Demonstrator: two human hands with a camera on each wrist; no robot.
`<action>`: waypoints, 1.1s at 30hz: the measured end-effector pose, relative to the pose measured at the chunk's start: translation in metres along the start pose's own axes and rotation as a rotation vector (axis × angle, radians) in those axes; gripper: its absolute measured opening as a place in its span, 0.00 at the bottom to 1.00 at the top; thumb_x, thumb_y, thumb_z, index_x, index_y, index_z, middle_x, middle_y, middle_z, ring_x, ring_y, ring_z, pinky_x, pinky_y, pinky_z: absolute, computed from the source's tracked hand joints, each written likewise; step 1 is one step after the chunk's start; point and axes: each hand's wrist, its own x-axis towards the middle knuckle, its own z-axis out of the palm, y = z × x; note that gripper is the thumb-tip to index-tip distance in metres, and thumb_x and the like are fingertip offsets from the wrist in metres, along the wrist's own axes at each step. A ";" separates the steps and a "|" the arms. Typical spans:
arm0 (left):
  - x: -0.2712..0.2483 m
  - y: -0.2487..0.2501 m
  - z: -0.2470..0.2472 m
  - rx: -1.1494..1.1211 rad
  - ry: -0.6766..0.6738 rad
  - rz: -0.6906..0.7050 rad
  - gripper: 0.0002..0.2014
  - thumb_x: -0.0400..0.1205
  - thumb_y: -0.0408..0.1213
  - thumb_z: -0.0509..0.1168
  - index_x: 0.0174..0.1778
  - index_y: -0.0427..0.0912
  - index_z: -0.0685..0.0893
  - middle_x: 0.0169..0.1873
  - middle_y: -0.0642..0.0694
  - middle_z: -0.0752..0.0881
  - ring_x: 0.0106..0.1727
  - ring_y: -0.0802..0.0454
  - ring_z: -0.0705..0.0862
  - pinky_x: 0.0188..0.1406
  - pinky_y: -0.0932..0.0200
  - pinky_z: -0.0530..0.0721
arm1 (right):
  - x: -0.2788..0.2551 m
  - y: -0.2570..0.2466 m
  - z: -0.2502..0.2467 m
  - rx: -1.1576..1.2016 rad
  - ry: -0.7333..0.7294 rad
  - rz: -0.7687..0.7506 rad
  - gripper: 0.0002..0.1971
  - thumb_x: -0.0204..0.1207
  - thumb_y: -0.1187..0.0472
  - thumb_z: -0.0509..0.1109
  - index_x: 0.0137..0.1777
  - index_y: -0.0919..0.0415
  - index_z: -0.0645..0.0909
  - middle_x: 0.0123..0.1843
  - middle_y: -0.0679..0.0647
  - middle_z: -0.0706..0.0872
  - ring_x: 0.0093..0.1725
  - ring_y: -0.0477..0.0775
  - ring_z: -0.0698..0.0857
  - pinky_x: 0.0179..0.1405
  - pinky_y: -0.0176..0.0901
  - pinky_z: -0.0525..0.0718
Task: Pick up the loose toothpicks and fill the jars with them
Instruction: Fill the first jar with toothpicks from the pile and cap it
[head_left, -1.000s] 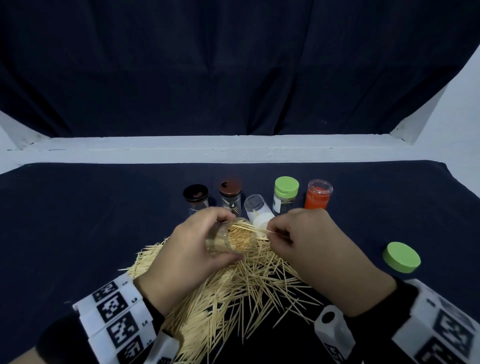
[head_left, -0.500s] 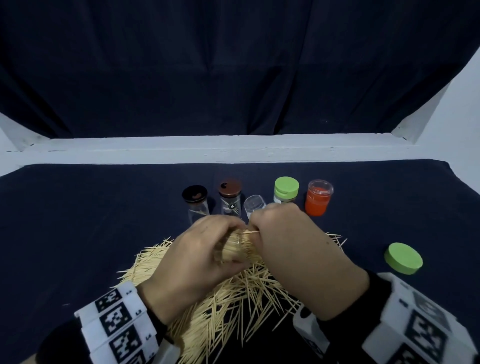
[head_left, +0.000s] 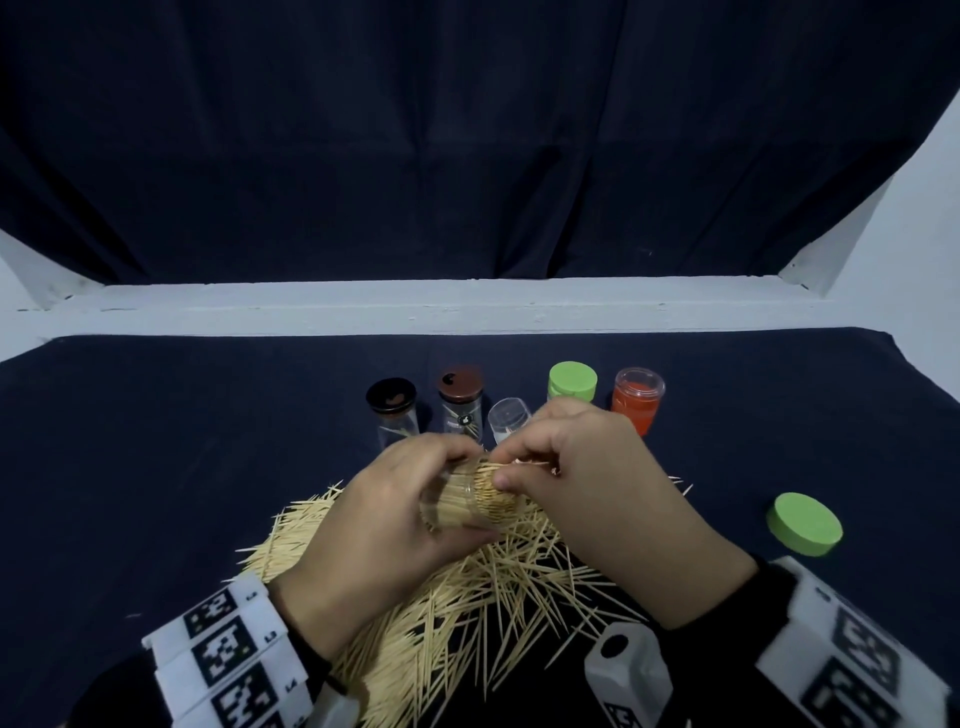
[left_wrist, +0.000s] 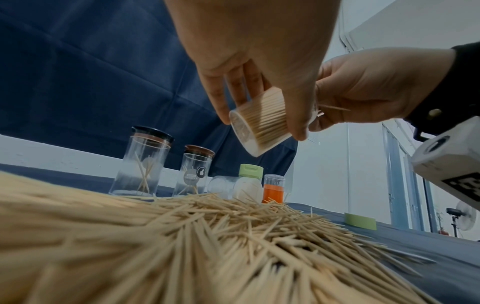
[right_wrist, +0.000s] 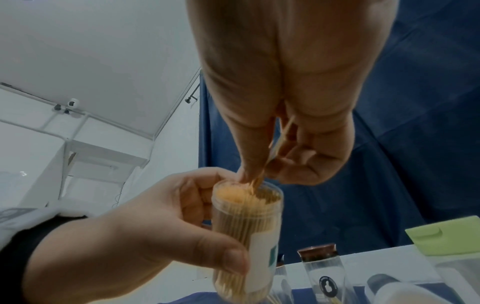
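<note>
Roughly mid-task: left hand (head_left: 384, 525) gripped a near-full jar (right_wrist: 246, 230) above the surface's near-centre, right hand (head_left: 597, 499) fingers pinched toothpicks (right_wrist: 281, 142) at its mouth, big loose pile (head_left: 467, 597) remained, two far jars (left_wrist: 141, 162) almost empty.

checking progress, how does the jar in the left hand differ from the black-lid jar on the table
The held jar is open, tilted and packed with toothpicks, gripped by the left hand. The black-lid jar stands upright on the table, capped, holding only a few toothpicks. Both are clear-walled.
</note>
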 end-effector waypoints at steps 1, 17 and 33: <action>0.000 0.000 0.000 0.000 0.003 -0.001 0.29 0.63 0.63 0.70 0.59 0.64 0.74 0.58 0.68 0.78 0.54 0.68 0.79 0.51 0.68 0.77 | 0.000 0.000 0.001 -0.008 0.016 0.004 0.07 0.68 0.61 0.78 0.47 0.55 0.91 0.42 0.42 0.77 0.42 0.38 0.75 0.42 0.28 0.71; 0.000 -0.004 0.000 -0.009 -0.014 -0.034 0.30 0.61 0.65 0.70 0.59 0.66 0.73 0.57 0.68 0.79 0.55 0.66 0.81 0.52 0.63 0.79 | -0.003 0.005 0.003 0.053 -0.028 -0.008 0.09 0.71 0.69 0.73 0.42 0.54 0.91 0.46 0.42 0.80 0.39 0.42 0.81 0.41 0.28 0.80; -0.001 -0.004 -0.002 -0.115 0.053 -0.093 0.28 0.62 0.53 0.82 0.56 0.62 0.78 0.52 0.66 0.83 0.55 0.64 0.83 0.53 0.57 0.83 | 0.001 0.016 -0.018 0.215 0.079 -0.040 0.05 0.69 0.59 0.78 0.43 0.48 0.89 0.41 0.42 0.86 0.43 0.39 0.82 0.44 0.27 0.78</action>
